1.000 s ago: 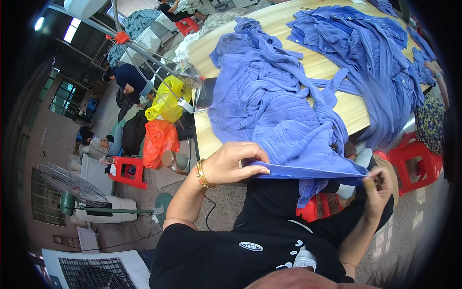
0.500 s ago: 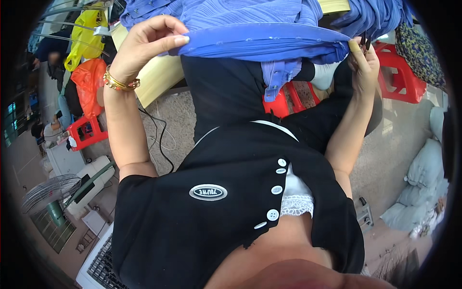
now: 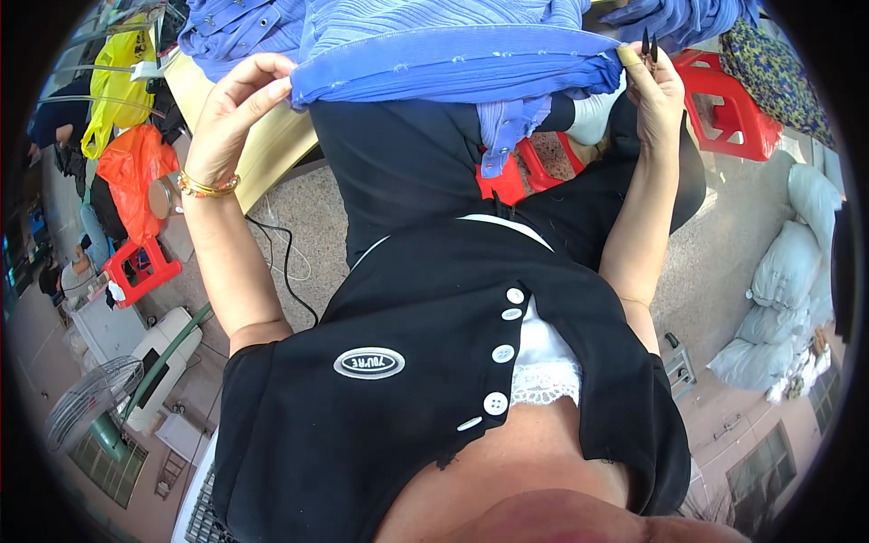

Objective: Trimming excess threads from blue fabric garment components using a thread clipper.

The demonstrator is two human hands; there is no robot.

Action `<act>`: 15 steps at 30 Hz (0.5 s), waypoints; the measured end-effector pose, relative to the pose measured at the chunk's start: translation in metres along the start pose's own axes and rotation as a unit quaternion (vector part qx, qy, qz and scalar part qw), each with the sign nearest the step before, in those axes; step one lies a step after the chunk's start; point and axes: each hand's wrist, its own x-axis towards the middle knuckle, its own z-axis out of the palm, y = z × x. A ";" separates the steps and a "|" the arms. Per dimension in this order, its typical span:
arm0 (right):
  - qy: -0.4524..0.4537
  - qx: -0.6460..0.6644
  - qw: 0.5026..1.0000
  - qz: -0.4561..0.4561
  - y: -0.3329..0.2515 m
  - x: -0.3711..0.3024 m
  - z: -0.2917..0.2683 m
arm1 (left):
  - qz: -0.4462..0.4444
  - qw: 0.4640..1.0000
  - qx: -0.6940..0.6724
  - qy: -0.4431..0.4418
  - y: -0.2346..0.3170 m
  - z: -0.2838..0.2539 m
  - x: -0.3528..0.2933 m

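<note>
A pleated blue garment (image 3: 444, 68) is stretched sideways across my lap, its smooth band edge spanning both hands. Small pale stitch marks or thread tufts dot that band. My left hand (image 3: 226, 122) pinches the band's left end between thumb and fingers. At the other end my right hand (image 3: 659, 104) holds the band under a thumb wearing a yellowish cover. Dark pointed blades of thread snips (image 3: 649, 45) stick up from the right fingers; their handles are hidden. A buttoned or snapped tab of blue cloth (image 3: 500, 136) hangs below the band.
More blue garments (image 3: 237, 36) lie at upper left on a pale wooden tabletop (image 3: 281, 149), others at upper right. Red stools (image 3: 724, 109) stand around. Yellow (image 3: 118, 90) and orange bags (image 3: 136, 176) hang left. A fan (image 3: 95, 398), a black cable (image 3: 291, 271) and white sacks (image 3: 783, 271) are around.
The view has shifted, so the whole scene sits a little farther left and up. Both hands keep their hold on the stretched band, which looks much the same.
</note>
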 end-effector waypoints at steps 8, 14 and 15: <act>0.033 0.018 0.999 0.003 0.002 -0.002 -0.013 | -0.031 0.998 -0.051 0.016 -0.014 0.003 -0.001; 0.050 0.043 0.998 -0.020 -0.005 0.005 -0.024 | 0.010 0.997 -0.082 0.009 0.011 0.000 -0.007; 0.060 0.038 0.997 -0.020 -0.004 0.006 -0.028 | 0.010 0.997 -0.082 0.010 0.016 0.003 -0.006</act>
